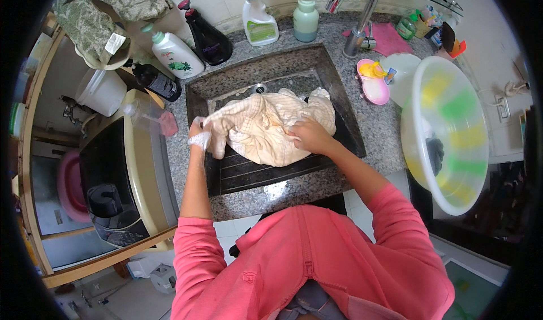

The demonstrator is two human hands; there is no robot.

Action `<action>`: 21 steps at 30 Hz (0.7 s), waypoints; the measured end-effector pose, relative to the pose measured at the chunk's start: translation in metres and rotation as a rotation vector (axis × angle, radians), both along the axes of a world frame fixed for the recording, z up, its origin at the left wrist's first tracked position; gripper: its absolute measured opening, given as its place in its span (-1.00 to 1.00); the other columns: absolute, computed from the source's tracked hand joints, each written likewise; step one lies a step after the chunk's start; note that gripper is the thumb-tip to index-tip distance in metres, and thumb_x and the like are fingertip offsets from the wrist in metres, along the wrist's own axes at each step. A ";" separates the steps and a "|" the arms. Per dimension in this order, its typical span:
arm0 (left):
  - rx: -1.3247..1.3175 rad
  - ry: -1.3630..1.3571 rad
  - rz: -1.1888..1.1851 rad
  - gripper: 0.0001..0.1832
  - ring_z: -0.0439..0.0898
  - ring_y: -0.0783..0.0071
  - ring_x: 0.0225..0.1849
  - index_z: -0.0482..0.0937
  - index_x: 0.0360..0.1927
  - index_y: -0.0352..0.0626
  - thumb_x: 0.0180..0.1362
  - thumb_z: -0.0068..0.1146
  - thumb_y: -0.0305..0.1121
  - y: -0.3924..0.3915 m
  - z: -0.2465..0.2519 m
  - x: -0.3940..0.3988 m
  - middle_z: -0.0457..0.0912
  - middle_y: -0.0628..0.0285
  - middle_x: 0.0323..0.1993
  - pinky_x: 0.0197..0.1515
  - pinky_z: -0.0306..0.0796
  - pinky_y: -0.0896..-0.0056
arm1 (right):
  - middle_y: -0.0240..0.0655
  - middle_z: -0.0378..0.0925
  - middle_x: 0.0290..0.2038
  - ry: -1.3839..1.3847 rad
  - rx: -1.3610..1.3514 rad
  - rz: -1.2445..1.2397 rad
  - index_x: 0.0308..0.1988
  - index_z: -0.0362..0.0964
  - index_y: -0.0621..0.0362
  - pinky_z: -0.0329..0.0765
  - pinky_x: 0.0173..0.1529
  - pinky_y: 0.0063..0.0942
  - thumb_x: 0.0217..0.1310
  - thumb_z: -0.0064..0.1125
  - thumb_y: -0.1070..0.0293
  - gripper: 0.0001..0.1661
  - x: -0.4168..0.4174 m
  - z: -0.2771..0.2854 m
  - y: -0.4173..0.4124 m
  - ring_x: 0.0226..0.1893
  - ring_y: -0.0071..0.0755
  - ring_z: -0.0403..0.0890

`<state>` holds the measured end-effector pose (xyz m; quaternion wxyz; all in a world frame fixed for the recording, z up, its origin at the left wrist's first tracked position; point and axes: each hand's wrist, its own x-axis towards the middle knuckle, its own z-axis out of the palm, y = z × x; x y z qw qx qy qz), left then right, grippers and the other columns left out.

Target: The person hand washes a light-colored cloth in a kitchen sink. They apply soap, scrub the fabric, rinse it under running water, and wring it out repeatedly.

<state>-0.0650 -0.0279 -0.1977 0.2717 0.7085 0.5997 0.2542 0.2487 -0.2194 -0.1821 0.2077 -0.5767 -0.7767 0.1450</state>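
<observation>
A wet, cream-coloured checked garment lies bunched in the dark granite sink, over its ridged sloping front part. Its left end is lifted towards the sink's left rim, where my left hand grips the fabric. White suds cling to that wrist. On the right half of the cloth, my right hand has its fingers curled into the folds; the fingertips are partly hidden. Some suds show at the cloth's far right corner. Behind the garment, the metal drain is visible.
A chrome faucet rises behind the sink. Along the back stand a pale green pump bottle, a white spray bottle, and dark and white pump bottles. Right are a pink soap dish and a large plastic basin; left, a washing machine.
</observation>
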 end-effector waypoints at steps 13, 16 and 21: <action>0.165 0.164 -0.937 -0.63 0.45 0.16 0.00 0.43 -0.17 -0.04 -0.13 0.14 -0.49 -0.116 0.062 0.104 0.51 0.17 -0.15 0.16 0.17 0.14 | -0.07 0.48 -0.35 0.491 -0.334 0.071 -0.25 0.29 0.18 0.41 -0.28 -0.23 -0.09 0.10 0.44 -0.70 -0.002 0.044 -0.028 -0.32 0.05 0.51; 0.143 0.230 -0.921 -0.72 0.49 0.17 -0.16 0.38 -0.32 -0.06 -0.13 0.21 -0.43 -0.108 0.058 0.087 0.53 0.20 -0.37 0.06 0.20 0.15 | -0.10 0.51 -0.29 0.332 -0.372 0.016 -0.19 0.34 0.16 0.39 -0.18 -0.22 -0.08 0.13 0.43 -0.66 -0.004 0.054 -0.030 -0.25 -0.01 0.52; 0.110 0.042 -0.879 -0.72 0.48 0.17 -0.32 0.42 -0.35 -0.16 -0.18 0.22 -0.43 -0.095 0.087 0.064 0.48 0.13 -0.44 -0.22 0.37 0.28 | -0.21 0.53 -0.20 0.062 0.055 -0.001 -0.16 0.43 0.12 0.27 -0.01 -0.23 -0.04 0.16 0.37 -0.66 0.012 0.013 -0.015 -0.11 -0.16 0.49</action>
